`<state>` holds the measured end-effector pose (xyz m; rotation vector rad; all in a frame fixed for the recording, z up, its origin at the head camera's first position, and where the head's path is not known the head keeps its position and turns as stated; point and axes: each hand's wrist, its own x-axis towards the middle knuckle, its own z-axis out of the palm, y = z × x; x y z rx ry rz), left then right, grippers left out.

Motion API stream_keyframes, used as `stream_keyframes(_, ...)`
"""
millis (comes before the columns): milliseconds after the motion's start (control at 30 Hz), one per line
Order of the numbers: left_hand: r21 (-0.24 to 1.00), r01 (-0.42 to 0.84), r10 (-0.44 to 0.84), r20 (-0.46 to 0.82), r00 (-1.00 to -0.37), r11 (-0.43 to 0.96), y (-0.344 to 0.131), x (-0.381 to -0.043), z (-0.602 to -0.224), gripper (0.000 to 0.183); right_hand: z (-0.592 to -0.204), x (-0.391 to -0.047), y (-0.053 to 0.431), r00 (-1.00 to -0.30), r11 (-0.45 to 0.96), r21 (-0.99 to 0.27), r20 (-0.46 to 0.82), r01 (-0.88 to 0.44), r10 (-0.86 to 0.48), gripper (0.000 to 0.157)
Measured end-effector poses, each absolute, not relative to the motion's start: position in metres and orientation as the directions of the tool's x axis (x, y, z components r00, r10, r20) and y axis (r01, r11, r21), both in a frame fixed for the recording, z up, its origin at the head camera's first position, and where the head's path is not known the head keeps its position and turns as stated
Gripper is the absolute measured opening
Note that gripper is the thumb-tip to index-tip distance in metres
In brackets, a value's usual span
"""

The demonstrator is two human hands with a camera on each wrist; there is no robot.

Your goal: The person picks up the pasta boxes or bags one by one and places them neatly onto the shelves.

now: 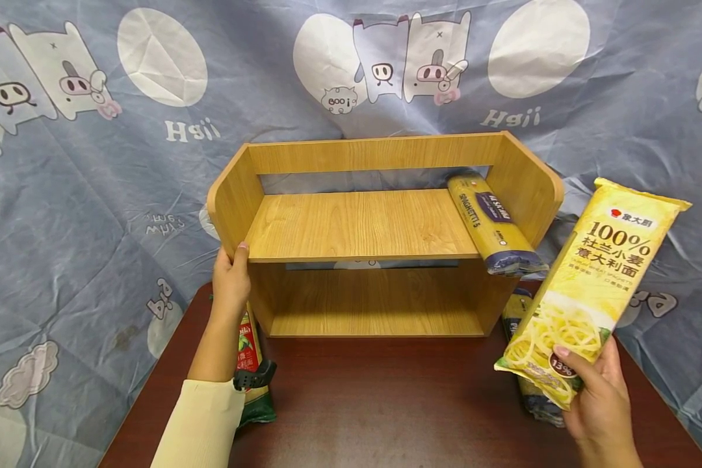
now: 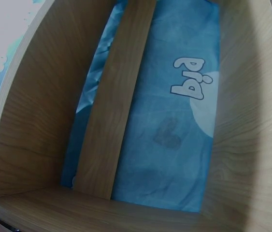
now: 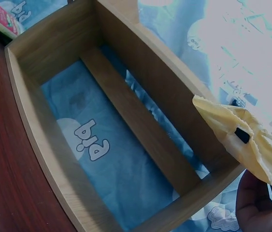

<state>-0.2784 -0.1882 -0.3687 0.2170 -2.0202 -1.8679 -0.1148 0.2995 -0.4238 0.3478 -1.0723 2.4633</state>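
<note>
Above the table (image 1: 357, 403), right fingers (image 1: 613, 364) grip the yellow packet (image 1: 597, 286) low.

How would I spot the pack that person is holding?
Find the wooden shelf on the dark table. To its right, a right hand holds a bright yellow pack. Unlike the blue-ended pack on the shelf, it shows a big 100% above pictured noodles.

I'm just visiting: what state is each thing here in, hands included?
Wooden two-tier shelf: upright on the table
Yellow pasta packet: held tilted, front showing
Left hand: gripping the shelf's left side
Right hand: holding the yellow packet's lower end
Spaghetti 5 packet: lying on the upper tier, end overhanging
Red pasta packet: on the table, partly hidden
Blue-yellow packet: on the table, partly hidden
Cartoon-print cloth: hanging behind, creased
</note>
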Motion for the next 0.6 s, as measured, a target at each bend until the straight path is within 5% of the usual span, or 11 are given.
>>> stream_keyframes(600,0.985,0.145,-0.357,0.171,-0.918,0.098,-0.188,-0.278,-0.369,0.047,-0.41,-0.108,0.295,-0.862,-0.595,-0.644,0.473,-0.481,0.186,0.06)
